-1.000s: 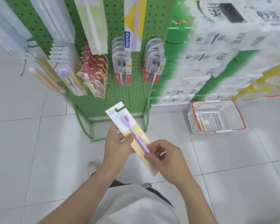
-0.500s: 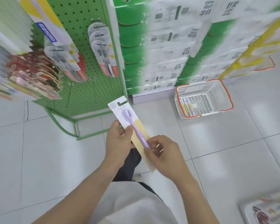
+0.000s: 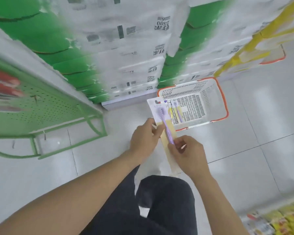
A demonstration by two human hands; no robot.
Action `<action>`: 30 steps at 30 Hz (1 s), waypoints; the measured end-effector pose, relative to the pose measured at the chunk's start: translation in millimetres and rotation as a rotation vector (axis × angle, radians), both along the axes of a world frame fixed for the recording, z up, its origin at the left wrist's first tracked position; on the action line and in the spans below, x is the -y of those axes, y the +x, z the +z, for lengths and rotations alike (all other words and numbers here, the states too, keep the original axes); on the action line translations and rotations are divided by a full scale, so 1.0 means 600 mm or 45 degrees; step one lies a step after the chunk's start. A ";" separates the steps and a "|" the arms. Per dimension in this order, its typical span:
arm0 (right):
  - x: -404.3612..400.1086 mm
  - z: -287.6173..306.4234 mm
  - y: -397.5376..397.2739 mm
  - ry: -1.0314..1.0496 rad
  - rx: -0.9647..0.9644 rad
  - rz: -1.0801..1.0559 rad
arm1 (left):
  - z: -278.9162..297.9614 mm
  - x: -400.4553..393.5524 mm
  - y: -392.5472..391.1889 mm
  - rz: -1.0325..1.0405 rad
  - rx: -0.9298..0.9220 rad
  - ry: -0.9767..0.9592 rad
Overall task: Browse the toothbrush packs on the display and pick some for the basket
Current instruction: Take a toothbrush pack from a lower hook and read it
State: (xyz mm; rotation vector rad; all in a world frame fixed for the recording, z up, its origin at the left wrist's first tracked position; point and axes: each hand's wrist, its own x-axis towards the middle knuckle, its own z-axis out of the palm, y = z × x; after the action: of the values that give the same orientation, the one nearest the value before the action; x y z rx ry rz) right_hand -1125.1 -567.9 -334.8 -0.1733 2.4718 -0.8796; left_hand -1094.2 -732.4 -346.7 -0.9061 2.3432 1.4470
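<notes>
I hold a long card pack with a purple toothbrush [image 3: 161, 119] in both hands. My left hand [image 3: 145, 138] grips its left edge near the middle, and my right hand [image 3: 187, 153] pinches the lower part by the brush handle. The pack's top overlaps the near left corner of a white basket with an orange rim [image 3: 225, 106] that stands on the floor. Another purple toothbrush pack [image 3: 176, 111] lies inside the basket. The green pegboard display [image 3: 46, 107] is at the left, its hanging packs blurred.
Stacked white and green cartons [image 3: 129, 53] rise behind the basket. A yellow rack [image 3: 241, 53] slants at the upper right. Colourful goods [image 3: 270, 221] lie at the lower right. My dark trouser leg [image 3: 159, 200] is below my hands on the pale tiled floor.
The view has swung right and moved toward the basket, which now lies just beyond my hands. The pegboard has slid to the left. Both hands keep the same hold on the pack.
</notes>
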 end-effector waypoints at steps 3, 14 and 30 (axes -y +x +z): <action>-0.048 -0.114 -0.121 0.001 0.080 -0.084 | -0.105 -0.035 -0.099 -0.175 0.089 -0.145; -0.184 -0.688 -0.471 0.329 0.287 -0.134 | -0.593 -0.177 -0.207 -0.261 0.489 -0.266; -0.150 -0.862 -0.484 0.559 0.209 0.206 | -0.693 -0.223 -0.186 -0.125 0.537 -0.200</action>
State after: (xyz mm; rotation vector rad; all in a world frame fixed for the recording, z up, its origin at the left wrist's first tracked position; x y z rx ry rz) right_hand -1415.7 -478.0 -852.2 -0.1372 2.3885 -0.2605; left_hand -1205.7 -598.4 -762.4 -1.0051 2.1645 0.9339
